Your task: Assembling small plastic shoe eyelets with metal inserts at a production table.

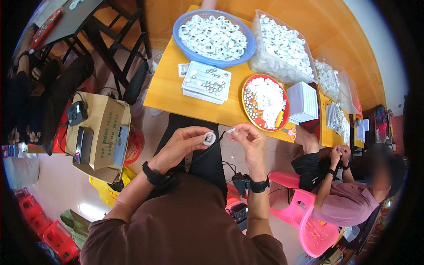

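My left hand [184,143] pinches a round white plastic piece [209,138] with a dark, square-looking middle between thumb and fingers. Just to its right, my right hand [252,142] grips a small white part [231,131] by its fingertips; its exact kind is too small to tell. The two pieces are apart, held above my lap in front of the table [168,95]. Beyond them, a white tray [207,81] carries several small round silver and dark pieces. A red round plate [244,108] holds a heap of small white parts [270,99] and round metallic bits.
A blue basket [212,63] and a clear plastic bin [269,73] are full of round white pieces. Stacked white trays [303,101] and scissors [291,133] lie right. A co-worker [349,205] sits by a pink chair [304,221]. At left stands a cardboard box [105,128].
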A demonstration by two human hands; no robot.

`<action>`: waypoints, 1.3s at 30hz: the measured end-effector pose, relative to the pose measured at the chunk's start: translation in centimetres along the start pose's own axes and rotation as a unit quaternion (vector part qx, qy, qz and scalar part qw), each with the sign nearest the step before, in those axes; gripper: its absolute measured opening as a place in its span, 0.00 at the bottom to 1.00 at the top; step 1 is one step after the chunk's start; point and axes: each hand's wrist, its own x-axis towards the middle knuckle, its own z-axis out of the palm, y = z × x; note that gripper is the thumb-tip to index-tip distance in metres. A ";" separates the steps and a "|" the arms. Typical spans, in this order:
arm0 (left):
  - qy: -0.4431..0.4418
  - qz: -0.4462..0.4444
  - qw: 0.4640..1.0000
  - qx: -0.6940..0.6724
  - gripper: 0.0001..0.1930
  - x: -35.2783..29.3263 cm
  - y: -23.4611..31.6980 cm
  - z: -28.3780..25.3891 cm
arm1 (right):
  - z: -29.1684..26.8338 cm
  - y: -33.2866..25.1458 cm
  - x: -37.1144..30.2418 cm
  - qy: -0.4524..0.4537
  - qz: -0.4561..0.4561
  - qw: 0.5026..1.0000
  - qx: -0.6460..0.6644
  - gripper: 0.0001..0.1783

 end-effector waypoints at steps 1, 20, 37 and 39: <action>-0.012 0.007 1.000 -0.003 0.13 0.1 0.0 0.0 | 0.8 0.3 -0.3 -0.015 -0.031 0.999 -0.027 0.08; -0.019 0.019 1.000 0.000 0.13 -0.2 -0.6 -0.9 | 5.5 -0.1 -1.9 -0.009 -0.101 0.965 -0.241 0.07; -0.017 -0.019 0.999 -0.030 0.14 0.1 -1.5 -1.2 | 4.7 0.4 -2.0 -0.039 -0.132 0.942 -0.307 0.07; -0.016 -0.017 1.000 -0.019 0.14 0.0 -1.5 -1.3 | 5.1 0.2 -2.1 -0.031 -0.139 0.935 -0.323 0.07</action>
